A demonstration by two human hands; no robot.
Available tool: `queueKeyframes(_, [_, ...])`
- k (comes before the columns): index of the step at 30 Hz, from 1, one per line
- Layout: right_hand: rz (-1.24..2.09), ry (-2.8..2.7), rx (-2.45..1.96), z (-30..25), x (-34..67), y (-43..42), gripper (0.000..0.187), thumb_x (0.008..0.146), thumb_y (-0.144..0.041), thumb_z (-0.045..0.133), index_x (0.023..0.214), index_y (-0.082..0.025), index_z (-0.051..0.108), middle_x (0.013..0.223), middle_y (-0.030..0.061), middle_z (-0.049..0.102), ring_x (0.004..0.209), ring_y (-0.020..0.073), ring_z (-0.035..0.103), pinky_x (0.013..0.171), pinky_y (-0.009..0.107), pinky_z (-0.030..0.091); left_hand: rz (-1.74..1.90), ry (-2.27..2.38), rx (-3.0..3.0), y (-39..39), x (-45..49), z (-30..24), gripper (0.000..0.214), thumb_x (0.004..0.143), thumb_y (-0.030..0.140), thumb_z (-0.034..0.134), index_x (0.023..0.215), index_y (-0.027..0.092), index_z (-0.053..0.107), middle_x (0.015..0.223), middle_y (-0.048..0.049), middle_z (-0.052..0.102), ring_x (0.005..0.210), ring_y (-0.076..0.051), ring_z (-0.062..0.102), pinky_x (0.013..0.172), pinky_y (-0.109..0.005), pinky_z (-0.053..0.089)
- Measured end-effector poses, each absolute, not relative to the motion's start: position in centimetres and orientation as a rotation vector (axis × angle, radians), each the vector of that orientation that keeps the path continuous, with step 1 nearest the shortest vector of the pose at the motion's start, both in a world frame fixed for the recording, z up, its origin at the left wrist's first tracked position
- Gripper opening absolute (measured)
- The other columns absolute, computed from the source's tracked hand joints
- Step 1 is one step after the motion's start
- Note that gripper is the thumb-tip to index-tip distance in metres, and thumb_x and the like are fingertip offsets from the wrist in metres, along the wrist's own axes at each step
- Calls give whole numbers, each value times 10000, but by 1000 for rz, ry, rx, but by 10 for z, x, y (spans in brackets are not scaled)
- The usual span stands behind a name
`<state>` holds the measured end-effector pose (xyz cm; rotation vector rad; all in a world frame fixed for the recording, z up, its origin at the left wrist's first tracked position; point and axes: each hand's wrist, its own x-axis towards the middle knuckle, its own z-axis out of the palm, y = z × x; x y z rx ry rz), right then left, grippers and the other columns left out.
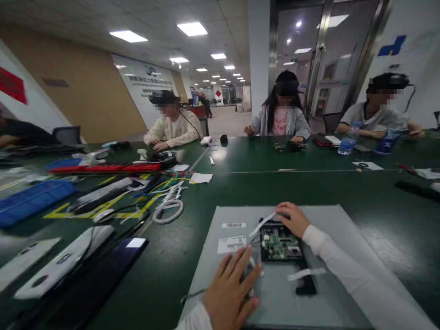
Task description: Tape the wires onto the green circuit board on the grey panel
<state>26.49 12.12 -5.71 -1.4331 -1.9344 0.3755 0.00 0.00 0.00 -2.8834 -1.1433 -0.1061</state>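
Observation:
A large flat grey panel [330, 302] lies on the table in front of me. A green circuit board [280, 246] sits in a black frame on it, and cables run from the frame's left side. My left hand [232, 288] rests with fingers spread over the panel, on top of cables and a partly hidden clear or white piece. At the frame's top edge, the fingers of my right hand [294, 220] are closed on the upper end of a narrow white strip [261, 224]. A second white strip [306, 274] crosses a black bar [305, 286] below the board.
White and dark flat devices [65, 261] and a coiled white cable [168, 211] lie to the left, near a blue tray [32, 201]. Across the table sit several people in headgear. A water bottle [349, 140] stands at the far right.

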Motion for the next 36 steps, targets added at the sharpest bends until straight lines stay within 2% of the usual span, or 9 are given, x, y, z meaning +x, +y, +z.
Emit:
queueKeyframes(8, [377,-1925,-1408,-59,267,117,229,713,-214,488,905,-214,613,975,49,534,930,183,467,845,347,365,-137,-1181,-2871,-2,0,2,521,792,403,415,1270,266,259,1389,-71,65,1239,-301,116,969,-472,214])
queueKeyframes(19, [339,-1928,-1429,-63,271,110,265,745,-263,453,970,-199,579,1004,56,525,948,179,463,865,346,359,-104,-1253,-2868,0,-6,-1,596,826,478,264,1321,186,104,1368,-114,162,1247,-281,92,977,-457,194])
queueKeyframes(27, [308,-1964,-1417,-66,272,110,267,749,-293,455,965,-203,583,1003,57,526,953,186,462,860,356,364,-95,-1323,-2838,7,-14,-3,618,827,502,210,1319,143,113,1362,-126,179,1248,-264,109,984,-440,189])
queueKeyframes(36, [267,-2109,-1357,-58,265,104,265,768,-343,452,988,-289,588,1036,39,506,956,194,459,843,369,364,-100,-1360,-2817,6,-15,-4,625,824,516,192,1316,135,137,1362,-129,174,1248,-267,110,984,-447,189])
